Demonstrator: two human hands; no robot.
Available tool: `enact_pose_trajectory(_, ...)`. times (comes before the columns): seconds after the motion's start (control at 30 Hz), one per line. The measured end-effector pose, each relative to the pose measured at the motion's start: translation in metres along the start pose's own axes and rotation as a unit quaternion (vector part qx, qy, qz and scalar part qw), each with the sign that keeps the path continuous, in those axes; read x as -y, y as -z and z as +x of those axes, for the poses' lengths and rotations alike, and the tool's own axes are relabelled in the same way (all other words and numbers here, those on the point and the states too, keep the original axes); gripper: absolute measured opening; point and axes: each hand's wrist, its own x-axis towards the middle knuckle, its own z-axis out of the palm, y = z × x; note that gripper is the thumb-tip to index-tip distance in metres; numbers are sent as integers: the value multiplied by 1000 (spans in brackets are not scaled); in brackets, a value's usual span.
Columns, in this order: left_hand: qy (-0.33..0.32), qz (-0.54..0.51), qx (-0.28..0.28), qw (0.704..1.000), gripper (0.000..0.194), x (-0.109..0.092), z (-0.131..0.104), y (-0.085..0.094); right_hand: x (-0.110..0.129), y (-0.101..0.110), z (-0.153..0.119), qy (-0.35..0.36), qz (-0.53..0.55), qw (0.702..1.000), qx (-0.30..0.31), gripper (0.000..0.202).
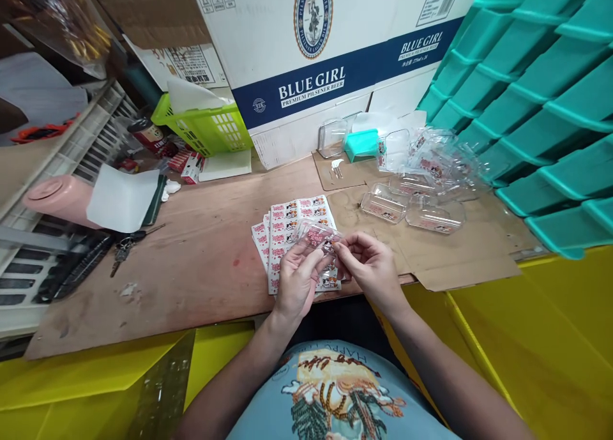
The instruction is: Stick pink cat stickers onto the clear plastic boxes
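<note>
My left hand [297, 275] is closed around a small clear plastic box [312, 228], with its thumb on the front. A sticker [317, 238] with pink lettering and a cat picture lies on the box. At the box's right edge, my right hand [368, 267] is closed, thumb and forefinger pressed at the sticker's cat end; its fingertips are partly hidden. Beneath both hands is a stack of sticker sheets [278, 235] printed with pink lettering and cats. Several clear boxes with stickers [435, 218] lie to the right.
A heap of clear boxes [443, 156] and a turquoise tray [361, 145] stand at the back right on cardboard [383, 235]. Turquoise bins [536, 121] rise along the right. A beer carton [335, 89] blocks the back. Left are a green basket [205, 127], a pink bottle [60, 197] and keys [123, 248].
</note>
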Motion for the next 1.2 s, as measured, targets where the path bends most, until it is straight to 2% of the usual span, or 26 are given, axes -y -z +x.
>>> enact_pose_trajectory(0.17,-1,0,-2,1000,23,3,0,0,-4,1,2,29,-75,997,-13,28)
enact_pose_trajectory(0.3,-15,5,23,1000,22,1,1,-1,-8,2,4,63,-142,988,-17,25)
enact_pose_trajectory(0.47,-36,10,-9,999,12,-1,7,-2,-10,-1,4,105,-212,971,-32,24)
enact_pose_trajectory(0.6,-55,1,5,998,9,-1,7,-1,-9,8,4,174,-314,931,-59,23)
enact_pose_trajectory(0.7,-64,-10,-7,998,8,-5,5,-1,-5,23,7,213,-377,893,-124,24)
enact_pose_trajectory(0.77,-72,-18,-20,997,8,-8,3,-3,-2,27,7,199,-360,899,-151,42)
enact_pose_trajectory(0.83,-63,-15,-6,998,10,-9,2,-9,0,23,6,179,-299,930,-116,62)
enact_pose_trajectory(0.9,-46,-1,29,999,13,-9,0,-17,0,13,5,189,-234,952,-57,61)
enact_pose_trajectory(0.97,-31,10,61,998,15,-9,-3,-24,-1,8,12,226,-205,952,-34,44)
enact_pose_trajectory(1.03,-12,31,91,995,17,-12,-5,-25,6,22,29,269,-237,931,-71,34)
enact_pose_trajectory(1.1,-21,80,97,992,22,-20,-6,-17,24,59,50,306,-317,883,-162,35)
enact_pose_trajectory(1.13,-49,113,87,989,27,-26,-5,-10,37,83,60,327,-373,833,-246,39)
enact_pose_trajectory(1.17,-93,148,65,982,32,-34,-3,0,51,108,70,335,-379,815,-283,44)
enact_pose_trajectory(1.2,-150,184,33,971,36,-43,0,12,64,132,80,334,-376,812,-296,50)
